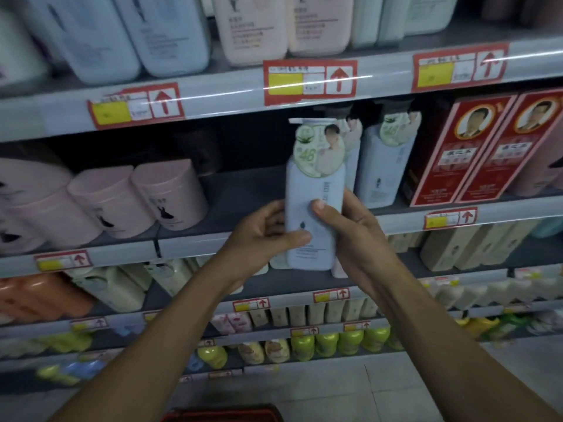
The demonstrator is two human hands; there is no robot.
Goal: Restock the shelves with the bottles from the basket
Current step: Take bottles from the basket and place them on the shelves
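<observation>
A pale blue pump bottle (310,190) with a round green-and-white tag on its neck is held upright in front of the middle shelf (213,242). My left hand (262,233) grips its left side, thumb across the lower front. My right hand (350,226) grips its right side, thumb on the label. On the shelf just right of the bottle stand matching pale blue bottles (384,166). The red basket (222,414) shows only its rim at the bottom edge.
Pink tubs (137,199) fill the shelf's left part, with a gap of bare shelf between them and the held bottle. Red boxes (475,150) stand at the right. Larger bottles (170,32) line the shelf above; lower shelves hold cream, orange and green bottles.
</observation>
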